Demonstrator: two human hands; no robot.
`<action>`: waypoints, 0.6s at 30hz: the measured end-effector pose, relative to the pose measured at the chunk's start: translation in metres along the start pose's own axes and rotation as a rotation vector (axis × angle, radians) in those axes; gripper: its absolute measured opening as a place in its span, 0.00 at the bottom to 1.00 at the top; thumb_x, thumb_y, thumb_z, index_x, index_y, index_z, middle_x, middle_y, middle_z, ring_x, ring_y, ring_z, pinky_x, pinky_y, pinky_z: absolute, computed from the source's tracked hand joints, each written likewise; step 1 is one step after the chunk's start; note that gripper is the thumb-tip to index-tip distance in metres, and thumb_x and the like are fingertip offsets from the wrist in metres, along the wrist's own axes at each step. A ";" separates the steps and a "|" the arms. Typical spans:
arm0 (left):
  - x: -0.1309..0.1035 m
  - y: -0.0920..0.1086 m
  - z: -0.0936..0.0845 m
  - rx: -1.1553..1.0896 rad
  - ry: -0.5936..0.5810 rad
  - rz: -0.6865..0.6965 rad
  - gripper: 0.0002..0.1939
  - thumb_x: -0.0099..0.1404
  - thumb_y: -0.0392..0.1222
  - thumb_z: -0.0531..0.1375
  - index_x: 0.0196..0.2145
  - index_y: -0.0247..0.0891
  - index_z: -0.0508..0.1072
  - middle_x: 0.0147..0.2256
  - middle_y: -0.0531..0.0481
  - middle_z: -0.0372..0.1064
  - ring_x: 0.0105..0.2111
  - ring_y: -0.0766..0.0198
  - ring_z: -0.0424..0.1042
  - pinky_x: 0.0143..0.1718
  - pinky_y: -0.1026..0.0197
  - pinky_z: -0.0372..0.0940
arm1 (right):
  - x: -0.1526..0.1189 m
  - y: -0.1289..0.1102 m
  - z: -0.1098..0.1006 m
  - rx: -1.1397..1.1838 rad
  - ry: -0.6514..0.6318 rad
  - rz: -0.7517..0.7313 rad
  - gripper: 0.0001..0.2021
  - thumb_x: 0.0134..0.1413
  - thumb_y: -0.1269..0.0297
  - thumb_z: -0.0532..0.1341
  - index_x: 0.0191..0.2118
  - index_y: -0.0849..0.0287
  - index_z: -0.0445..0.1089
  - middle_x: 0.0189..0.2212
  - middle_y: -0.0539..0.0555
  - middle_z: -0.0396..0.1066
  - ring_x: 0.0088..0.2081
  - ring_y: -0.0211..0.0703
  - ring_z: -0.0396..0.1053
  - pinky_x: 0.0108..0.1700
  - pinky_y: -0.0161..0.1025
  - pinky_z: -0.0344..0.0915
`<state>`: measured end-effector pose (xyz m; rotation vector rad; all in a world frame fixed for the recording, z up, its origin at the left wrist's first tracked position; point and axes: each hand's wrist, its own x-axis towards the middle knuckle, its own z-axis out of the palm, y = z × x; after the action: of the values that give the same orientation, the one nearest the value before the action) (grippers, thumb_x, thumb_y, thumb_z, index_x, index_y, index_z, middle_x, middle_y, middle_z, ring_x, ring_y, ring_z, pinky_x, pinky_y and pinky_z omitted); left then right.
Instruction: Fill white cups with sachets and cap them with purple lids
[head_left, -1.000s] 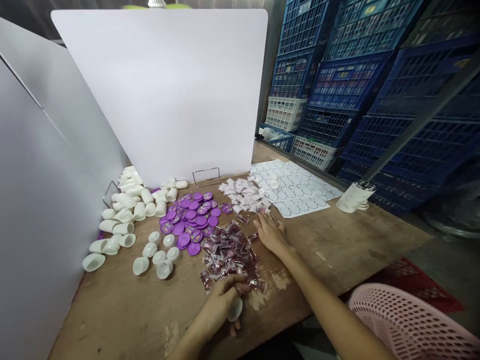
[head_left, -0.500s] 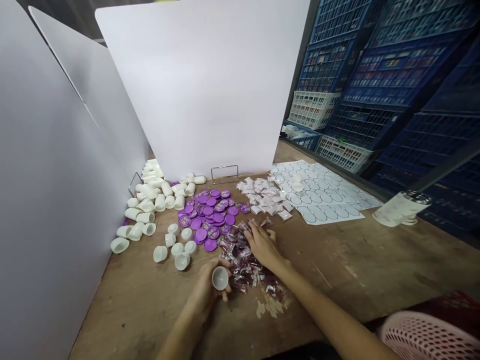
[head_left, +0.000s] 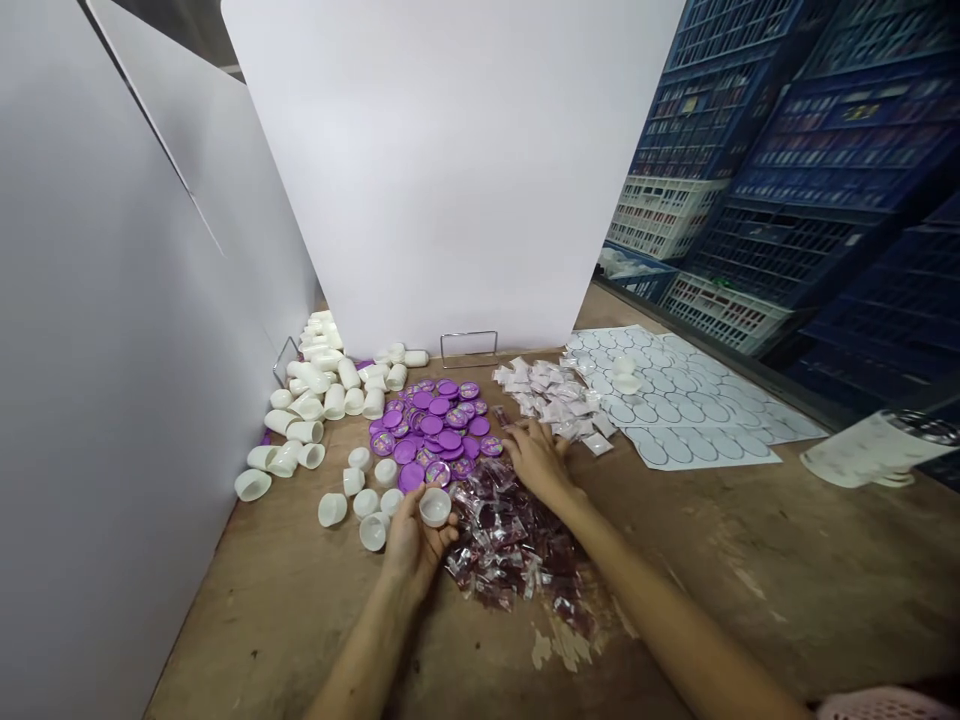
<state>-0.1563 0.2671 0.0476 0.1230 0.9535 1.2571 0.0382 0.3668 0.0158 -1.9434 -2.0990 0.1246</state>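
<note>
My left hand (head_left: 412,545) holds a small white plastic cup (head_left: 435,507), its mouth facing up toward me. Beside it lies a heap of dark purple, clear-wrapped packets (head_left: 499,535). Over the far edge of that heap is my right hand (head_left: 536,462), palm down with curled fingers. A dark wrapped packet (head_left: 501,413) shows just past its fingertips; whether they grip it is unclear. Small white sachets (head_left: 559,395) are piled beyond this hand. Round purple lids (head_left: 431,425) form a pile between and behind both hands. Several loose white cups (head_left: 373,531) lie left of my left hand.
More white cups (head_left: 306,432) line the left panel (head_left: 187,420). A white upright board (head_left: 450,180) on a wire stand (head_left: 469,345) closes off the back. Sheets printed with circles (head_left: 675,400) and a white roll (head_left: 862,452) lie right. Stacked blue crates (head_left: 780,210) stand beyond the table.
My right hand has moved off the middle of the dark packets, away from me toward the white sachets. My left hand has raised the cup farther forward, near the lids. The view has shifted slightly.
</note>
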 end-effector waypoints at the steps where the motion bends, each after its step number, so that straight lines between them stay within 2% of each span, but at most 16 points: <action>1: 0.002 -0.001 -0.002 0.012 -0.013 -0.007 0.07 0.67 0.40 0.53 0.38 0.33 0.66 0.24 0.49 0.69 0.16 0.67 0.67 0.14 0.67 0.62 | 0.003 0.006 -0.001 -0.016 0.003 0.034 0.15 0.64 0.62 0.52 0.49 0.58 0.72 0.51 0.64 0.65 0.53 0.58 0.58 0.50 0.53 0.54; 4: 0.005 -0.005 -0.008 0.008 -0.055 0.014 0.09 0.66 0.43 0.54 0.38 0.34 0.66 0.25 0.50 0.69 0.14 0.69 0.63 0.12 0.68 0.58 | 0.015 0.028 -0.004 -0.094 0.012 0.070 0.15 0.61 0.65 0.54 0.48 0.62 0.73 0.49 0.67 0.66 0.53 0.59 0.57 0.49 0.52 0.54; 7: 0.004 -0.008 -0.010 -0.015 -0.080 0.053 0.09 0.65 0.43 0.55 0.38 0.34 0.67 0.25 0.50 0.69 0.16 0.68 0.65 0.14 0.67 0.59 | 0.019 0.040 -0.007 -0.138 -0.011 -0.059 0.15 0.62 0.69 0.51 0.43 0.64 0.75 0.45 0.66 0.69 0.51 0.58 0.58 0.50 0.52 0.53; 9: 0.003 -0.010 -0.009 -0.011 -0.079 0.072 0.09 0.64 0.42 0.56 0.39 0.34 0.67 0.26 0.49 0.70 0.18 0.67 0.67 0.16 0.67 0.61 | 0.014 0.035 -0.013 -0.128 0.034 -0.099 0.16 0.62 0.70 0.49 0.41 0.65 0.75 0.41 0.66 0.70 0.50 0.58 0.60 0.51 0.53 0.53; 11: 0.001 -0.013 -0.008 0.000 -0.077 0.093 0.09 0.64 0.42 0.57 0.40 0.34 0.68 0.28 0.49 0.70 0.20 0.67 0.68 0.17 0.67 0.61 | 0.001 0.017 -0.020 -0.017 0.143 -0.105 0.16 0.63 0.68 0.50 0.42 0.63 0.75 0.40 0.64 0.71 0.47 0.56 0.61 0.50 0.52 0.56; 13: 0.001 -0.017 -0.007 0.002 -0.098 0.113 0.12 0.64 0.44 0.59 0.41 0.33 0.69 0.28 0.50 0.69 0.21 0.67 0.68 0.17 0.67 0.61 | -0.020 -0.013 -0.025 0.205 0.199 -0.212 0.15 0.64 0.67 0.51 0.45 0.60 0.75 0.40 0.61 0.70 0.43 0.51 0.64 0.47 0.47 0.61; 16: 0.001 -0.022 -0.007 -0.041 -0.155 0.193 0.14 0.62 0.48 0.61 0.39 0.33 0.71 0.30 0.50 0.70 0.26 0.67 0.70 0.24 0.67 0.65 | -0.055 -0.064 -0.024 0.514 0.096 -0.557 0.15 0.62 0.73 0.51 0.44 0.58 0.74 0.38 0.58 0.70 0.41 0.46 0.66 0.44 0.42 0.66; 18: 0.001 -0.024 -0.010 -0.042 -0.164 0.278 0.13 0.60 0.46 0.64 0.37 0.34 0.72 0.33 0.50 0.71 0.31 0.68 0.71 0.33 0.68 0.67 | -0.071 -0.089 -0.019 0.588 0.055 -0.667 0.15 0.59 0.78 0.50 0.41 0.59 0.73 0.37 0.58 0.71 0.42 0.46 0.67 0.45 0.43 0.67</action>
<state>-0.1448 0.2554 0.0274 0.3298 0.7851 1.4968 -0.0387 0.2857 0.0457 -0.8652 -2.2178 0.4733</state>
